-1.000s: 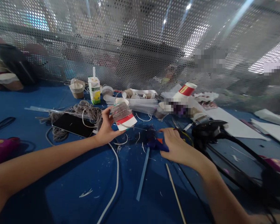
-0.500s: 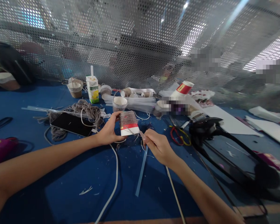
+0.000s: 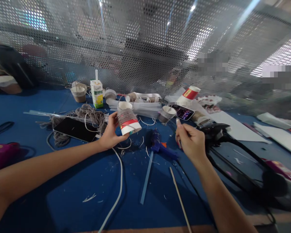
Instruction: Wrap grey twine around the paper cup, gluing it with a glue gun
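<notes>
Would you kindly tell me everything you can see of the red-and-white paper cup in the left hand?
The red-and-white paper cup is tapered. Its upper part is wound with brownish twine; below come a red band and a white end. It is tilted, white end lower right, held above the blue table by the left hand, whose fingers grip its left side. Nothing else visibly touches it.

A white cup [image 3: 128,123] with a red band, its upper part wound with brownish twine, is held tilted in the left hand [image 3: 110,134] above the table [image 3: 70,181].
</notes>
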`<state>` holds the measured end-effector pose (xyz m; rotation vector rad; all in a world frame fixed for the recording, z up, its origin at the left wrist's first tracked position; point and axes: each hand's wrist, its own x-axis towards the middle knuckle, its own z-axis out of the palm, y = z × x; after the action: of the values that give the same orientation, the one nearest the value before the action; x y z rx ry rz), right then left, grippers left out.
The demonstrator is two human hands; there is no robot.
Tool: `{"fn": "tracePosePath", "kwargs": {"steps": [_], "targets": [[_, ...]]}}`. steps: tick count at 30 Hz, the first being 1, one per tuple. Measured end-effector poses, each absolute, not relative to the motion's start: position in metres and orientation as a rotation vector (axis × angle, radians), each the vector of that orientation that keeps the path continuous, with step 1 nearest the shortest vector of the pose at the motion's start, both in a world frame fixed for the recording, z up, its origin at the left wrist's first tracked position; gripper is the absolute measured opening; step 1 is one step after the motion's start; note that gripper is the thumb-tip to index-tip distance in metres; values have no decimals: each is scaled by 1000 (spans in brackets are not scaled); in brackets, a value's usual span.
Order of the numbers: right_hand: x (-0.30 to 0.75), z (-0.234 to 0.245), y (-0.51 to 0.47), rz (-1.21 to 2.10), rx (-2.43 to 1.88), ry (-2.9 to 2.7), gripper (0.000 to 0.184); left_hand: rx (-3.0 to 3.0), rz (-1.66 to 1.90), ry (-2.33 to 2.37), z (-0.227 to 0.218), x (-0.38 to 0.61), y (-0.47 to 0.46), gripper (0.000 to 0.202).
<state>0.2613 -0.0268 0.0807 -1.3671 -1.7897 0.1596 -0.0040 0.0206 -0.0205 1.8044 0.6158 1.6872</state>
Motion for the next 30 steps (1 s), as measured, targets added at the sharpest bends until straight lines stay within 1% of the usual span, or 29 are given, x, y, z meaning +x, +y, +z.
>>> {"fn": "tracePosePath", "kwargs": {"steps": [3, 5, 8, 10, 12, 14, 16, 17, 18, 21, 25, 28, 30], "targets": [[266, 69, -8, 180, -1492, -1707, 41, 1974, 1657, 596, -18, -6, 19, 80], [268, 59, 3, 207, -1522, -1734, 44, 2108, 1663, 582, -16, -6, 18, 79], [273, 52, 11, 91, -1600, -1808, 53, 2223, 1737, 644, -15, -6, 17, 73], [278, 54, 8, -38, -1638, -1873, 51, 2217, 1816, 701, -15, -6, 17, 70], [283, 61, 1, -79, -1665, -1950, 43, 2190, 1882, 721, -16, -6, 17, 69], [285, 70, -10, 37, -1743, -2088, 37, 2176, 1913, 728, -16, -5, 18, 69], [282, 77, -21, 285, -1864, -2308, 41, 2184, 1906, 747, -16, -5, 18, 68], [278, 79, -26, 354, -1902, -2407, 43, 2195, 1890, 755, -16, -5, 18, 68], [272, 79, -30, 337, -1923, -2488, 42, 2205, 1873, 757, -15, -5, 17, 68], [251, 72, -36, 113, -2019, -2577, 35, 2220, 1818, 720, -14, -6, 16, 72], [235, 65, -35, 29, -2071, -2559, 23, 2222, 1653, 697, -10, -6, 13, 80], [241, 69, -33, 72, -2070, -2455, 14, 2245, 1568, 772, -6, -7, 11, 82], [250, 73, -32, 259, -2011, -2273, 7, 2237, 1559, 825, -4, -7, 11, 85]]}}
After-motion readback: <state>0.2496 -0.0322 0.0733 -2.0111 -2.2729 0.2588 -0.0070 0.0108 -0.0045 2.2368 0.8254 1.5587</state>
